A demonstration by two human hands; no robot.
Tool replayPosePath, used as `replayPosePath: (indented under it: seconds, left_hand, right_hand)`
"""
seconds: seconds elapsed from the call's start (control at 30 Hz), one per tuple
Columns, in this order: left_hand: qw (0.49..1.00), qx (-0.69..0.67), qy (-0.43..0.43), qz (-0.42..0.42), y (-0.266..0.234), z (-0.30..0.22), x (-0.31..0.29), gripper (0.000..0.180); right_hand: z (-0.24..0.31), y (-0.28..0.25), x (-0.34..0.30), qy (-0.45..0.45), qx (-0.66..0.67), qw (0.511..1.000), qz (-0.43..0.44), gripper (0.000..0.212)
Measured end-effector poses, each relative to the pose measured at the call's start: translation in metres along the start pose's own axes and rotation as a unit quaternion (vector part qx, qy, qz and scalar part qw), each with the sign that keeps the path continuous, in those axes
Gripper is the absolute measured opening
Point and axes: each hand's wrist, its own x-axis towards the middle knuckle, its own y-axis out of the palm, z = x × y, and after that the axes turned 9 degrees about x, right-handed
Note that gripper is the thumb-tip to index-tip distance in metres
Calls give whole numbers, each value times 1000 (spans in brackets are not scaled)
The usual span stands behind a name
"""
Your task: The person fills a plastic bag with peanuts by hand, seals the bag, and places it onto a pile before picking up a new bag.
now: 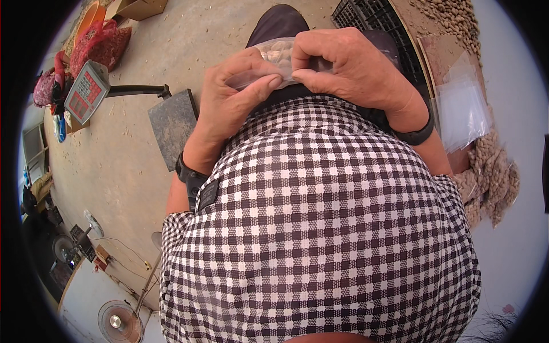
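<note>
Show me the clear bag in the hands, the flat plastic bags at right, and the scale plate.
Clear bag [277, 52]: head view, on its filled part.
Flat plastic bags [462, 117]: head view, on the middle of the pile.
Scale plate [173, 130]: head view, mid-top surface.

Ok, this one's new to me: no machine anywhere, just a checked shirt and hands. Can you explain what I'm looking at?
There is no robot here. A person wears a wide fisheye camera on the head, looking down, so the checked shirt is their own and straight edges bend near the rim.

The left hand and right hand are bare and pinch a clear bag holding what look like peanuts in their shells.

On the picture's right, flat clear sleeves lie on a brown surface, with loose piles of similar pieces around them and a black crate nearby. On the left, a scale stands on the floor.
</note>
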Motion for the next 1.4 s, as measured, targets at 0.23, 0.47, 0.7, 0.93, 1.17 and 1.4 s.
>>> replayPosePath:
  seconds: [0.23, 0.47, 0.7, 0.93, 1.17, 1.4]
  left_hand:
    - [998, -39, -55, -17, 4, -2, -2, 10]
    - [996, -67, -50, -36, 5, -1, -3, 11]
    - [998, -10, -37, -40, -1, -2, -3, 10]
    - [971, 234, 50, -14, -13, -35, 4, 15]
    - [942, 321, 89, 43, -10, -48, 10, 15]
    - [962, 255, 59, 73, -6, -36, 10, 12]
  right_hand:
    - [0, 5, 3, 0, 9, 999, -32, 10]
    - [-2, 11, 5, -30, -3, 998, -49, 11]
    - [-3, 13, 6, -47, 6, 998, -52, 11]
    - [-4, 13, 4, -46, 6, 998, -49, 9]
    - [-1, 14, 2, -56, -23, 997, -41, 8]
    - [-4, 13, -3, -56, -24, 997, -40, 9]
